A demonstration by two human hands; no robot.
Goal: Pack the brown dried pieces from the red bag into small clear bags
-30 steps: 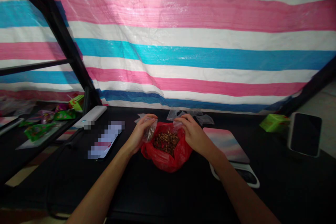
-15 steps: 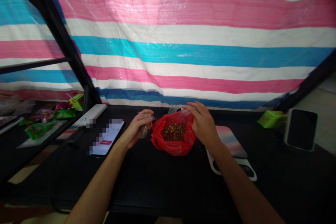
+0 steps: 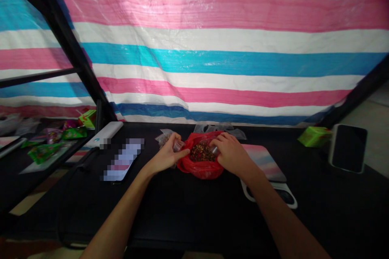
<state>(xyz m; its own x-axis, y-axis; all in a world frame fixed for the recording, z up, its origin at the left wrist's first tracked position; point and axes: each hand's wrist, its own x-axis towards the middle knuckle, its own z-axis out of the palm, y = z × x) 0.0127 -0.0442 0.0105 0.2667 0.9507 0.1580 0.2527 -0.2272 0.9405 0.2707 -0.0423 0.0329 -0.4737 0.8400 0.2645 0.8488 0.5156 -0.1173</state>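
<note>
A red plastic bag (image 3: 199, 168) full of small brown nuts or seeds (image 3: 201, 153) sits open on the black table (image 3: 188, 214). My left hand (image 3: 167, 155) is closed around a small clear plastic bag (image 3: 176, 145) at the red bag's left rim. My right hand (image 3: 232, 154) reaches into the red bag from the right, fingers curled down among the brown pieces. What those fingers hold is hidden.
More clear bags (image 3: 217, 128) lie behind the red bag. A phone (image 3: 123, 164) and a white power bank (image 3: 105, 132) lie to the left, a scale (image 3: 267, 172) to the right. A green box (image 3: 314, 136) and a dark device (image 3: 348, 147) stand far right. Candy packets (image 3: 57, 139) lie far left.
My right hand has come down from the red bag's far rim into the bag. My left hand has moved right with the clear bag, up against the red bag's rim.
</note>
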